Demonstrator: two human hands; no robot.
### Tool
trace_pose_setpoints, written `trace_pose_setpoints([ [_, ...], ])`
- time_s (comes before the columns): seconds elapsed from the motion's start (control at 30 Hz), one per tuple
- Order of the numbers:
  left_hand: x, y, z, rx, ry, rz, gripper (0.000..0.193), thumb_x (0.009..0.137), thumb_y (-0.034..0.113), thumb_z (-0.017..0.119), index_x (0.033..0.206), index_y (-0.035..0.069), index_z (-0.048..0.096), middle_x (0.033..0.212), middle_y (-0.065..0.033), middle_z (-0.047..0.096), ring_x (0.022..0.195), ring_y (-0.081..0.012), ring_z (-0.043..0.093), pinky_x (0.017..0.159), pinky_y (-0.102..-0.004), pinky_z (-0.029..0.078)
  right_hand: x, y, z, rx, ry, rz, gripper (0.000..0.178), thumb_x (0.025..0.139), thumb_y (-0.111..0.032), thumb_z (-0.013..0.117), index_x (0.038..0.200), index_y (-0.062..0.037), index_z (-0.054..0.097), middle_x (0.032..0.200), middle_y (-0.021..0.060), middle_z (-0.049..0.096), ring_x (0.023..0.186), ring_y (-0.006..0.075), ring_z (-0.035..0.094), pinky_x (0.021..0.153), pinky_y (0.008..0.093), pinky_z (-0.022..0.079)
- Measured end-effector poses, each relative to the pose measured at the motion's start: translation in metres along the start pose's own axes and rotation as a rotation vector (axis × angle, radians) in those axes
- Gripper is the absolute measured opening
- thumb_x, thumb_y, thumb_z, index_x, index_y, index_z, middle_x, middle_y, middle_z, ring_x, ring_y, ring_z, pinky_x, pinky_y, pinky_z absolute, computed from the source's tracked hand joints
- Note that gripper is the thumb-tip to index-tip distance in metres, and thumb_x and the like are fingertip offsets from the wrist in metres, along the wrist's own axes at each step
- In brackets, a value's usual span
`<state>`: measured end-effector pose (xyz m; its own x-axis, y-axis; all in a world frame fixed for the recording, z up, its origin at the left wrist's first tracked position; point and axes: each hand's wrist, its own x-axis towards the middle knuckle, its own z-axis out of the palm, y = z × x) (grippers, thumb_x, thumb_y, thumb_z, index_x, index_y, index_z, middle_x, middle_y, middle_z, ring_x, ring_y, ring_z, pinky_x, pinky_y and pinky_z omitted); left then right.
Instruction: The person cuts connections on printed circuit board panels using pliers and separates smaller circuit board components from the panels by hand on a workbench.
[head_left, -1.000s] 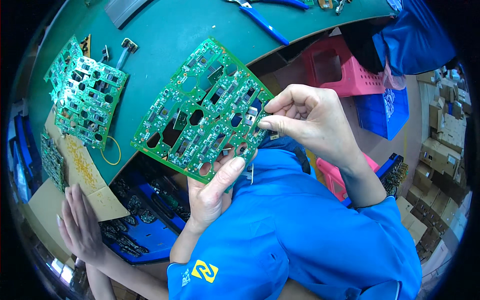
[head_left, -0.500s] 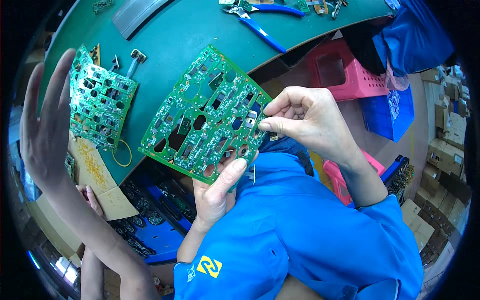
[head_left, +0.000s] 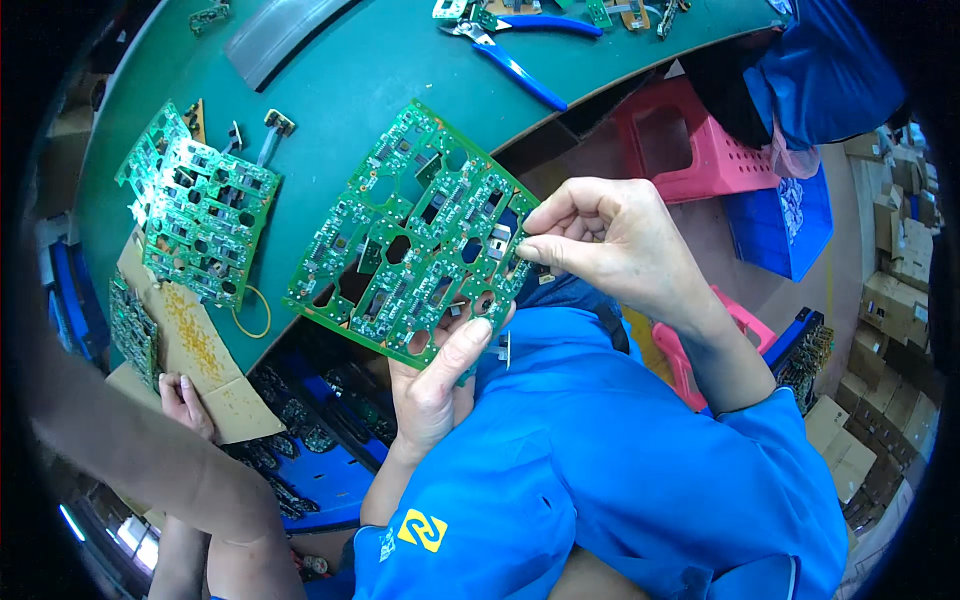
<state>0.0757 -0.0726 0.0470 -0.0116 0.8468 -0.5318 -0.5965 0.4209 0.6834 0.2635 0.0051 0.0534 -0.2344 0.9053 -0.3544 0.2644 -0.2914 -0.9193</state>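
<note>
A green circuit board panel [head_left: 425,242], dotted with small parts and cut-out holes, is tilted above my lap. My left hand [head_left: 438,388] grips its lower edge, thumb on top and fingers underneath. At the panel's right edge, my right hand [head_left: 622,250] is closed, thumb and forefinger pinched together by a small silvery part [head_left: 498,240]. Whether something sits between those fingertips cannot be made out. Part of a small connector piece [head_left: 504,348] shows below the panel beside my left thumb.
More circuit board panels [head_left: 205,220] lie left on the green table [head_left: 330,110]. Blue-handled cutters [head_left: 525,75] rest at the back. Nearby, a co-worker's hand [head_left: 186,408] touches cardboard [head_left: 240,405] near another board [head_left: 135,325]. A pink stool [head_left: 715,160] and blue bin [head_left: 790,235] stand right.
The co-worker's raised arm at the left has swung down and outward, uncovering boards on the table. My hands and the panel have barely shifted.
</note>
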Motion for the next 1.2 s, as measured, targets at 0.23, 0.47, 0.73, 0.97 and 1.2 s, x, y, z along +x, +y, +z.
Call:
trace_pose_setpoints([
  [0.23, 0.014, -0.001, -0.009, -0.005, -0.095, 0.027, 0.057, 0.082, -0.008, 0.062, 0.137, 0.004, 0.051, 0.125, -0.015, 0.064, 0.109, -0.0286, 0.065, 0.095, -0.0423, 0.054, 0.007, 0.002, -0.001, -0.063, 0.005, -0.085, 0.013, 0.079, -0.004, 0.079, 0.088, 0.0023, 0.072, 0.071, 0.0056, 0.069, 0.059, 0.0063, 0.059, 0.053, 0.0185, 0.045],
  [0.47, 0.014, -0.004, -0.01, -0.035, -0.132, 0.04, 0.056, 0.082, -0.012, 0.063, 0.135, 0.001, 0.052, 0.125, -0.014, 0.065, 0.111, -0.0255, 0.064, 0.095, -0.0382, 0.053, 0.003, -0.003, -0.001, 0.0, 0.017, 0.027, 0.014, 0.078, -0.006, 0.077, 0.087, 0.0029, 0.072, 0.069, 0.0054, 0.068, 0.058, 0.0085, 0.057, 0.053, 0.0226, 0.046],
  [0.73, 0.009, 0.004, -0.008, 0.011, -0.09, 0.066, 0.061, 0.081, -0.013, 0.059, 0.139, 0.0, 0.046, 0.125, -0.0165, 0.064, 0.106, -0.029, 0.067, 0.093, -0.0382, 0.055, 0.014, -0.004, 0.001, -0.03, -0.017, -0.09, 0.013, 0.081, -0.008, 0.078, 0.089, 0.001, 0.073, 0.072, 0.0043, 0.068, 0.063, 0.0078, 0.059, 0.058, 0.0209, 0.05],
  [0.97, 0.023, -0.015, -0.02, 0.082, -0.074, 0.173, 0.043, 0.087, 0.001, 0.062, 0.129, 0.0, 0.056, 0.112, -0.0128, 0.066, 0.093, -0.0231, 0.065, 0.082, -0.0318, 0.053, 0.015, -0.005, -0.003, -0.047, -0.056, -0.09, 0.012, 0.081, -0.009, 0.077, 0.087, 0.0013, 0.073, 0.072, 0.0061, 0.069, 0.063, 0.0095, 0.061, 0.058, 0.0214, 0.05],
  [1.2, 0.031, -0.02, -0.035, 0.049, -0.098, 0.22, 0.042, 0.084, 0.0, 0.066, 0.125, -0.001, 0.06, 0.116, -0.012, 0.067, 0.1, -0.0231, 0.065, 0.087, -0.0293, 0.052, 0.019, -0.007, -0.001, -0.029, -0.077, -0.114, 0.012, 0.081, -0.008, 0.076, 0.085, 0.0013, 0.072, 0.072, 0.0071, 0.07, 0.062, 0.0101, 0.062, 0.057, 0.0221, 0.05],
])
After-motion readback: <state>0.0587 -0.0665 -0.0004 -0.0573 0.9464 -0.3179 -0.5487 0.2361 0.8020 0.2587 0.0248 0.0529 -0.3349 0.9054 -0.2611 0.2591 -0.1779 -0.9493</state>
